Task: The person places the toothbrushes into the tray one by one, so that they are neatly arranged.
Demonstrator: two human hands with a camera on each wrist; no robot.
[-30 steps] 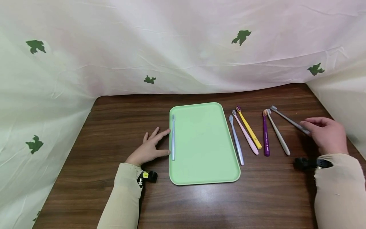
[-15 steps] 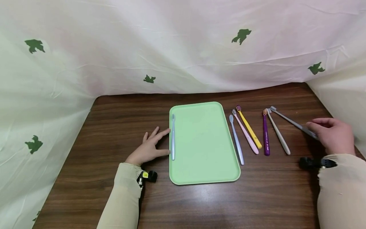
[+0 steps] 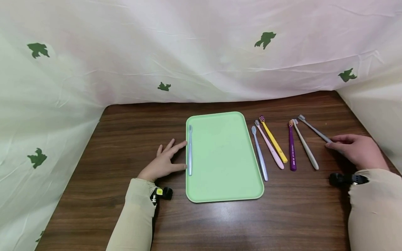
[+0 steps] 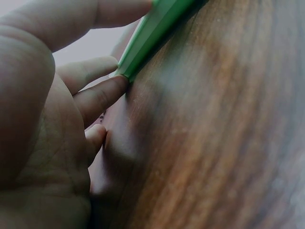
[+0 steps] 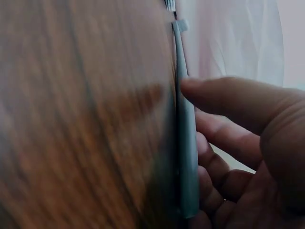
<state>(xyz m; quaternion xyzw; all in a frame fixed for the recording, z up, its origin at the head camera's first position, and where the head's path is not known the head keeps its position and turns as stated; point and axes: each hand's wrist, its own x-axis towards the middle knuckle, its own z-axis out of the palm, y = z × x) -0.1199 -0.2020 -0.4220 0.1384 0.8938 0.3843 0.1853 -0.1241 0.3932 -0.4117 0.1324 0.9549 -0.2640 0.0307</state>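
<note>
My left hand (image 3: 163, 164) lies with fingers spread at the left rim of a light green tray (image 3: 226, 157). In the left wrist view its fingertips touch the tray's edge (image 4: 159, 36). A light blue toothbrush (image 3: 190, 153) lies along the tray's left side. At the far right, my right hand (image 3: 358, 150) pinches the handle of a grey toothbrush (image 3: 315, 130). In the right wrist view the thumb is on one side of the grey handle (image 5: 187, 143), with curled fingers on the other. The handle's lower end is hidden in the head view.
Between tray and right hand lie a blue toothbrush (image 3: 260, 155), a pink one (image 3: 270, 146), a yellow one (image 3: 274, 141), a purple one (image 3: 292, 150) and a white-grey one (image 3: 307, 148). White cloth (image 3: 204, 52) hangs behind the brown table (image 3: 220, 226).
My right hand first shifted rightward along the grey toothbrush, then its fingertips came back left and lower onto the handle. The brush's head moved slightly. My left hand stayed at the tray.
</note>
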